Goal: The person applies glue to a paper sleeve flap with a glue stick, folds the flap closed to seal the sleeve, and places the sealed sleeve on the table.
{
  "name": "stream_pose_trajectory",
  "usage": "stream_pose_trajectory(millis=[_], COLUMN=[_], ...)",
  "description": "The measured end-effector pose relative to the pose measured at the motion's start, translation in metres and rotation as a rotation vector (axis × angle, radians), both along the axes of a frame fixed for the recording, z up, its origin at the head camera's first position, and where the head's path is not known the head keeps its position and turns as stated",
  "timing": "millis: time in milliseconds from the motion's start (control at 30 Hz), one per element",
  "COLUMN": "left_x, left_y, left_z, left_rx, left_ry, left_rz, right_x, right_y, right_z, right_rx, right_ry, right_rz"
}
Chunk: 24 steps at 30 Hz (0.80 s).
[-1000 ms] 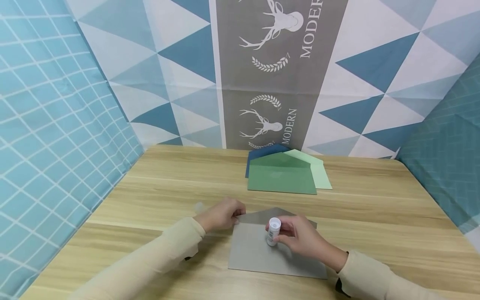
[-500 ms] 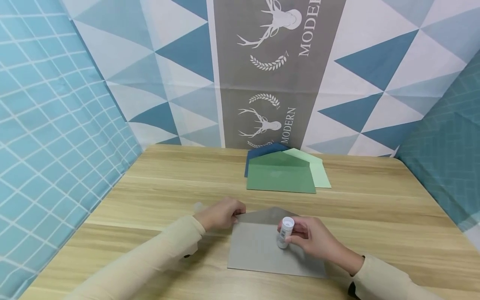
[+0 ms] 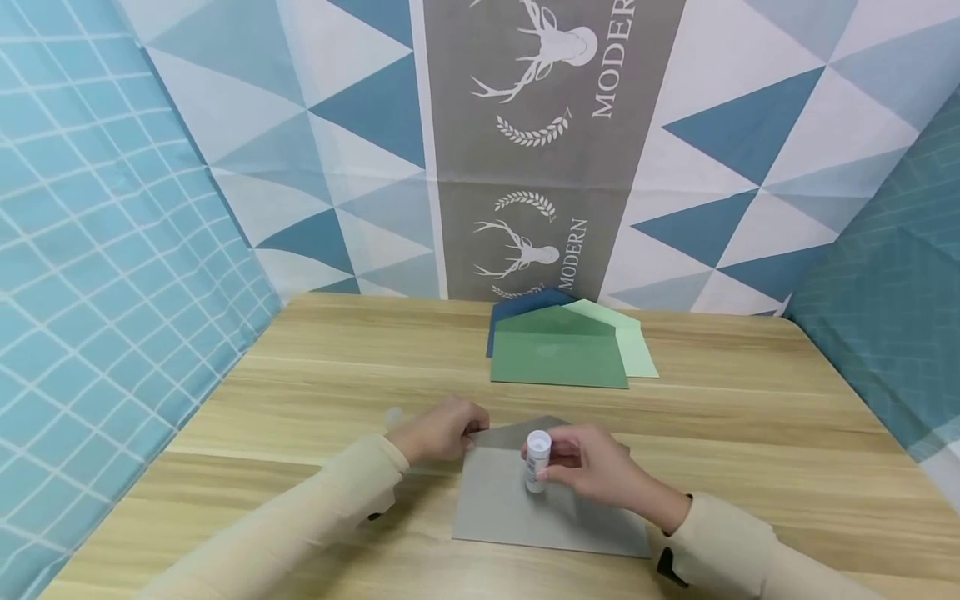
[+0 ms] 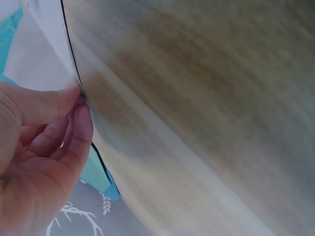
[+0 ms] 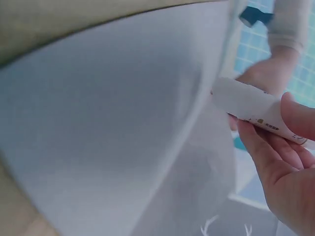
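A grey envelope (image 3: 504,518) lies on the table with its pointed flap unfolded toward the far side. At the left end of its fold, my left hand (image 3: 441,430) pinches the edge; thumb and fingertips meet there in the left wrist view. My right hand (image 3: 600,468) holds a white glue stick (image 3: 536,463) nearly upright, its lower end down on the envelope near the fold. Printed marks show along the glue stick (image 5: 248,102) in the right wrist view. The envelope's right end is partly hidden behind the right hand.
Behind the grey envelope lie a dark green envelope (image 3: 555,360), a pale green one (image 3: 636,348) and a blue one (image 3: 498,315), overlapping. A small pale round thing (image 3: 393,414) sits left of the left hand. Patterned cloth (image 3: 360,150) stands behind the wooden table (image 3: 330,367).
The right hand has slid the glue stick rightward along the envelope and then back left, slightly past where it was. The left hand keeps its grip in the same place.
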<state>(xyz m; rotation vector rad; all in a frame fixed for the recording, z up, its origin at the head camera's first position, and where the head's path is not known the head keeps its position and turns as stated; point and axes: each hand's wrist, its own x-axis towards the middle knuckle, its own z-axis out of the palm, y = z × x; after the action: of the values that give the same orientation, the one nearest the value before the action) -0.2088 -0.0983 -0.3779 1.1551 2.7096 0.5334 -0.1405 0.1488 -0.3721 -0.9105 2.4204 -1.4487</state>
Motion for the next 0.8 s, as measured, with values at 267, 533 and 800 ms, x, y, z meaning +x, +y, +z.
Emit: stream_pose_trajectory(millis=[267,533,800], left_x=[0.0,-0.002,-0.003], left_y=[0.001,0.003,0.003], left_z=[-0.004,0.003,0.001], left_rx=[0.008,-0.005,-0.038], left_ry=[-0.001,0.006,0.035], left_rz=[0.005,-0.041,-0.059], right_x=[-0.001,-0.002,-0.004], right_y=[0.0,0.019,0.035], right_z=[-0.006,-0.002,-0.001], right_rx=[0.084,0.073,0.091], right_ry=[0.054,0.03,0.022], right_rz=[-0.044,-0.055,-0.044])
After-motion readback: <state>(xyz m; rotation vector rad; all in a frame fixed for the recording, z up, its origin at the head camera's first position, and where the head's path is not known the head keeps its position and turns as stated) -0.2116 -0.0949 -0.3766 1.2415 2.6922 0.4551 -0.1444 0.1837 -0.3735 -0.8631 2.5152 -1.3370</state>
